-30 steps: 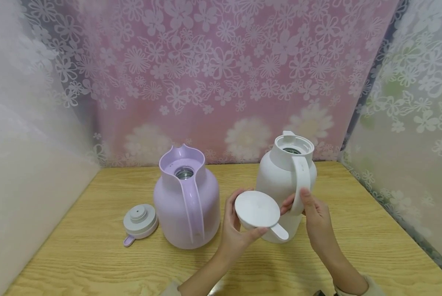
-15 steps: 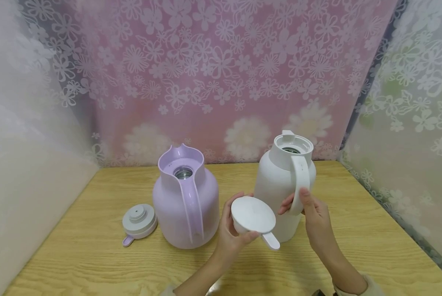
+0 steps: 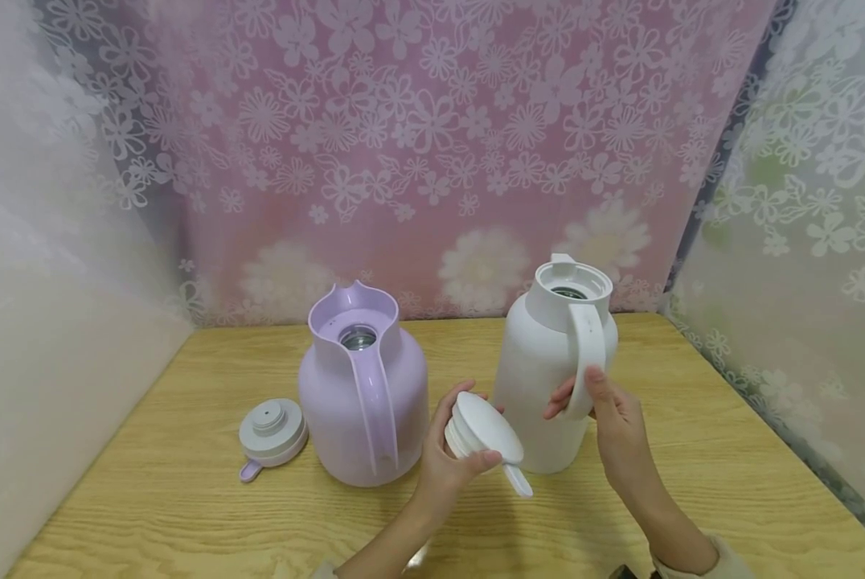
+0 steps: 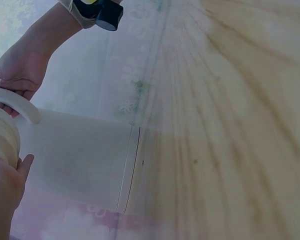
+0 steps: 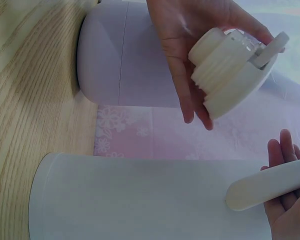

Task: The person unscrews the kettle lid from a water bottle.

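Note:
My left hand [image 3: 436, 474] holds a white jug lid [image 3: 485, 430] by its edge, thumb near the lid's tab. The lid is tilted, and the right wrist view shows the stepped, threaded stopper [image 5: 225, 65] on its underside. Next to it stands a white thermos jug [image 3: 537, 378], upright with its mouth uncovered. My right hand [image 3: 624, 434] grips the lower part of that jug's handle [image 3: 588, 342], thumb at the front and fingers passed through behind. In the left wrist view the white jug's body [image 4: 85, 155] shows past the left hand.
To the left a lilac thermos jug [image 3: 363, 402] stands uncovered, its handle towards me. Left of that jug its grey-and-lilac lid [image 3: 273, 430] lies stopper up. All rest on a wood-grain table [image 3: 150, 515]. Flowered curtains [image 3: 432, 145] enclose the back and sides.
My left hand has moved a little left and down with the lid, tilting it so its side now shows. The right hand stays on the white jug's handle.

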